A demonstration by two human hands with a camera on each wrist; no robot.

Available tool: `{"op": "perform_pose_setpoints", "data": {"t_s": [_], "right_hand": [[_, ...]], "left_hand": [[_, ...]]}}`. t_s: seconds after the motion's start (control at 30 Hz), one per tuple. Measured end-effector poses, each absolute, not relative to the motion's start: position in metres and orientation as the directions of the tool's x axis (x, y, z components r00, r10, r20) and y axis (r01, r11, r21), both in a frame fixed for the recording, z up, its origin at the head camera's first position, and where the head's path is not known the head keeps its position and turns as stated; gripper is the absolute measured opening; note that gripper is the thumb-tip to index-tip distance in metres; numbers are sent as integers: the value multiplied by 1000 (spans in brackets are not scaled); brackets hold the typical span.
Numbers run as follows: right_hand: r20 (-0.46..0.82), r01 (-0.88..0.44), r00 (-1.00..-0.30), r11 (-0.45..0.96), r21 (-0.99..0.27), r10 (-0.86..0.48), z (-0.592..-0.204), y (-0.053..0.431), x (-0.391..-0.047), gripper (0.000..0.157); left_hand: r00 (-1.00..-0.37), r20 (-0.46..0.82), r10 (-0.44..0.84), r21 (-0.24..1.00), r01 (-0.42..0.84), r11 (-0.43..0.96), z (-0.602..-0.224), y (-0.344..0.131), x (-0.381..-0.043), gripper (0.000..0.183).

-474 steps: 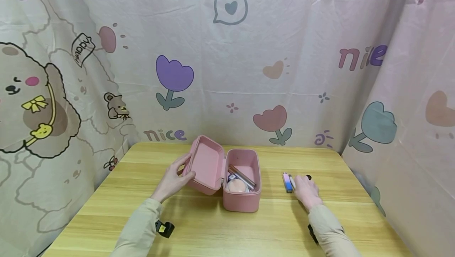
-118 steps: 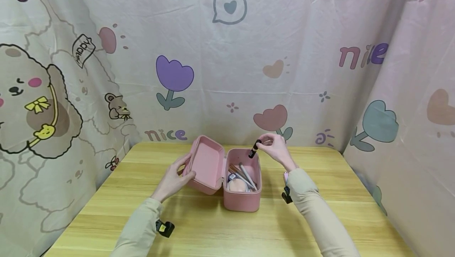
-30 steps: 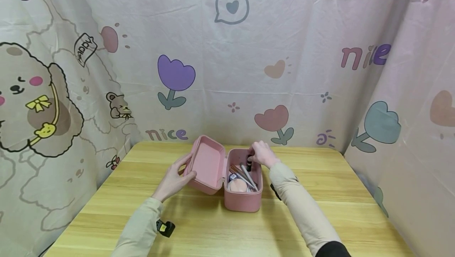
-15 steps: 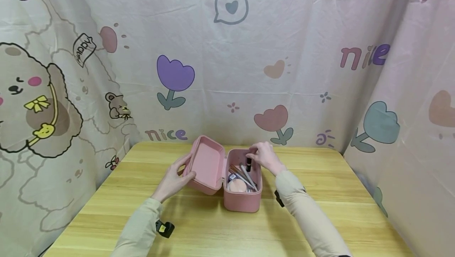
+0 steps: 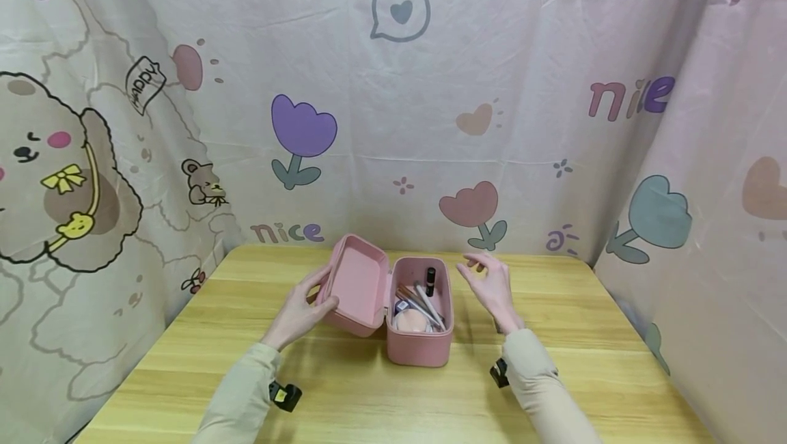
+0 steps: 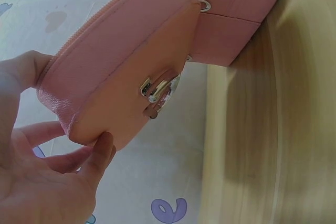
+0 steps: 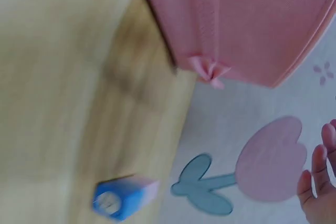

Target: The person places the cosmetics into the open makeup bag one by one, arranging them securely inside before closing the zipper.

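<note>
A pink makeup case stands on the table with its lid swung out to the left. My left hand grips the lid's outer edge, thumb on one face and fingers on the other; the left wrist view shows the lid's outside with a metal handle fitting. To the right of the case, my right hand hovers with loosely bent fingers and nothing in them. Inside the case, a black lipstick tube stands upright near the far right corner. A white pen, brown-and-silver tubes and a round powder puff lie before it.
A small blue-and-pink box rests on the wooden table right of the case; in the head view my right wrist mostly hides it. A printed curtain hangs behind and at both sides.
The white pen and black lipstick went from the table into the case. In the last half second, my right hand let go of the lipstick and moved right. My left hand stayed on the lid.
</note>
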State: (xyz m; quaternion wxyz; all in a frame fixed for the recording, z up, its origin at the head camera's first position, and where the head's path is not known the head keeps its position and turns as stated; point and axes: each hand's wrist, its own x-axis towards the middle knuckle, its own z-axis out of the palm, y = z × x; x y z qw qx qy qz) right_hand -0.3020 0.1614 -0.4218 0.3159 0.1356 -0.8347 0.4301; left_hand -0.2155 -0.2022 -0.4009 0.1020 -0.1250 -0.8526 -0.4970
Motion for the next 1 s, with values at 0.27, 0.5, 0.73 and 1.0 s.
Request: {"op": "perform_pose_setpoints", "data": {"t_s": [0.27,0.5,0.73,1.0], "right_hand": [[533,-371,-829,545,-752,172,-445,192,-283,37],[407,-215,-896,628,-748,177,-458,217,-275,42],[236,-65,-963,735,-675,132,-457,230,-270,48],[130,-48,-991,830,-556,30,-458,232,-281,50]], "left_hand": [[-948,299,109,820,313,480,-400,-202,-215,67],[-949,294,113,819,311,481,-400,-202,-215,67],[-950,293,109,824,309,475,-401,-202,-215,67],[-950,292,107,823,307,477,-401,-201,-215,67]]}}
